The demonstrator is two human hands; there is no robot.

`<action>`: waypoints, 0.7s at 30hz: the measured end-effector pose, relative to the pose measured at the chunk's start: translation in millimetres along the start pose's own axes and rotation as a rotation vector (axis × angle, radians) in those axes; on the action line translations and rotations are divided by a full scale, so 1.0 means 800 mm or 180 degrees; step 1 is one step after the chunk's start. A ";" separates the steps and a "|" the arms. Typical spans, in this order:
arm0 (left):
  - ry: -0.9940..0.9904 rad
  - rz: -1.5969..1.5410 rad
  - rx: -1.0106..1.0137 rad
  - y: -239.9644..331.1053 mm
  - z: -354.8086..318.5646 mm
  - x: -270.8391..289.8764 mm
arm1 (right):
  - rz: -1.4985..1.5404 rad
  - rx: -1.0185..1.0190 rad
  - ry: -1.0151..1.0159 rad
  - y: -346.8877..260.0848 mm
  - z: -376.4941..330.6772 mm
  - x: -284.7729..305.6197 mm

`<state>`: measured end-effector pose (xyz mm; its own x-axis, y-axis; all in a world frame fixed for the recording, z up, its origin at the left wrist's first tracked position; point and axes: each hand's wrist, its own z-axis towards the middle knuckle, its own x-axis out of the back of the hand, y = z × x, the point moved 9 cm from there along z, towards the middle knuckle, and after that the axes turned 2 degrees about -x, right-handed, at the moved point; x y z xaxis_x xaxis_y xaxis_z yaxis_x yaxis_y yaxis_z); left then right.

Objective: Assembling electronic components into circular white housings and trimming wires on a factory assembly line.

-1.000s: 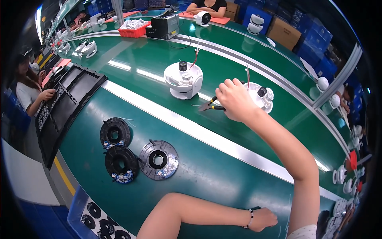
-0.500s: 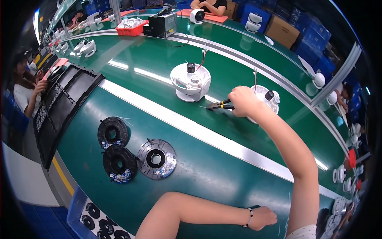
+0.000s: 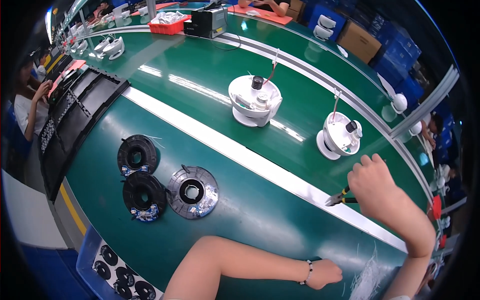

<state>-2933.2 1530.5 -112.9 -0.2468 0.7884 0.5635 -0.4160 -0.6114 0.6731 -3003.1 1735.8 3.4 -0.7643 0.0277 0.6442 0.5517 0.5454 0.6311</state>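
My right hand (image 3: 372, 184) is closed around black-and-yellow-handled cutting pliers (image 3: 336, 199), held over the white strip along the belt's near edge. Beyond it stands a white round housing (image 3: 341, 137) on a base, with a black cylinder and an upright red wire. Farther left, a similar white housing (image 3: 255, 102) rests on the green belt. My left hand (image 3: 326, 273), with a beaded bracelet at the wrist, is closed low over the near table; its curled fingers hide whatever they hold. Close by lies a pile of thin white clippings (image 3: 367, 280).
Three black ring-shaped parts (image 3: 192, 192) with blue circuit boards lie on the near table. A black tray (image 3: 82, 117) stands at its left end. Below is a blue bin (image 3: 87, 262) with more rings. Across the belt are a red basket (image 3: 167, 27) and a black machine (image 3: 206, 22).
My right hand has drawn the pliers toward me and rightward, away from the nearer housing. Both housings sit farther right in the picture. My left hand stays closed in nearly the same place.
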 end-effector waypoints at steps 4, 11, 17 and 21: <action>0.0062 -0.0236 -0.0084 0.004 -0.004 0.010 | 0.0332 0.0118 -0.0277 0.033 0.001 0.031; 0.0181 -0.0370 -0.0048 0.011 -0.013 0.014 | 0.1220 -0.1093 0.1751 0.145 0.072 0.099; -0.0027 -0.0204 0.0000 0.013 -0.026 0.020 | 0.1232 -0.1362 0.2138 0.166 0.147 0.101; 0.0045 -0.0196 -0.0139 0.009 -0.035 0.033 | 0.0963 -0.1251 0.2157 0.153 0.190 0.100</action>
<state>-2967.2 1548.7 -106.8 -0.2319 0.8254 0.5147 -0.4685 -0.5585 0.6845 -3047.7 1931.7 66.7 -0.2680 -0.4518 0.8509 0.8727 0.2604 0.4131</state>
